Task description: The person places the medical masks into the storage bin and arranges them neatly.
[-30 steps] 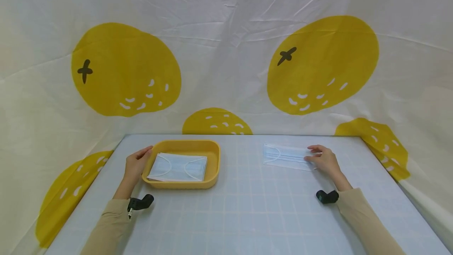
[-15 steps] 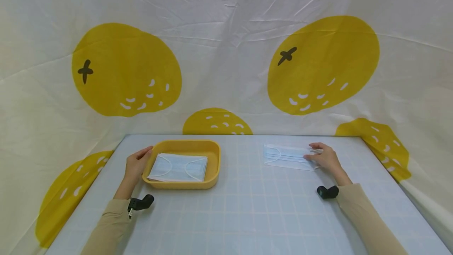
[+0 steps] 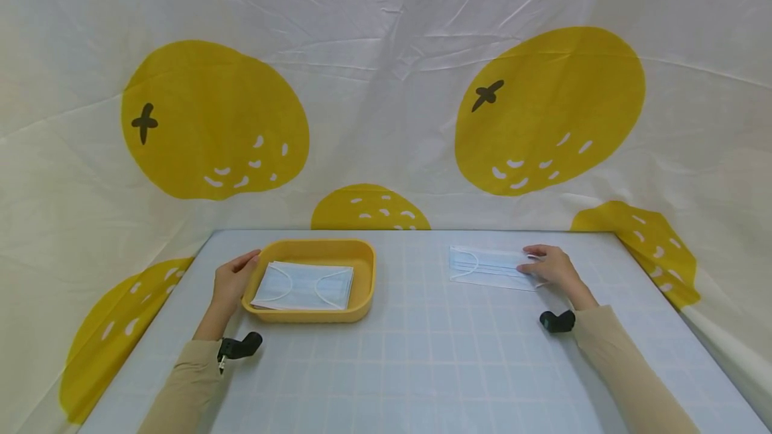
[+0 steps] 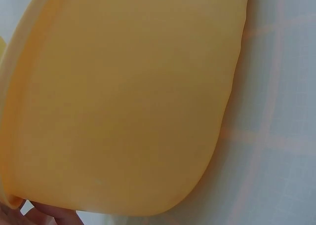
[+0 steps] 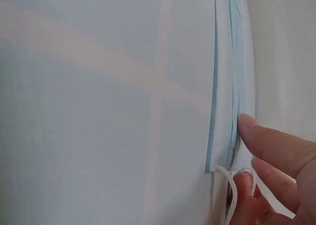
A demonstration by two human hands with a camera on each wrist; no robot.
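In the head view, my left hand [image 3: 231, 283] holds the rim of a yellow tray [image 3: 369, 280] at its left end. Its fingertips [image 4: 54, 215] show under the tray's rim in the left wrist view. Inside the tray lies a stack of light blue face masks [image 3: 303, 285] with white ear loops. My right hand [image 3: 556, 269] pinches the right end of another face mask [image 3: 488, 268], which lies flat on the table. In the right wrist view the thumb [image 5: 266, 141] presses on the pleats, while the other fingers curl at the end by the ear loop [image 5: 231, 190].
A pale blue checked cloth covers the table [image 3: 410, 353]. Behind it hangs a white curtain [image 3: 386, 119] with big yellow fruit prints. The tray stands left of the loose mask, with a stretch of table between them.
My right hand has shifted very slightly at the mask's right end, its forearm moving a little farther up the table. The left hand, tray and masks stay where they were.
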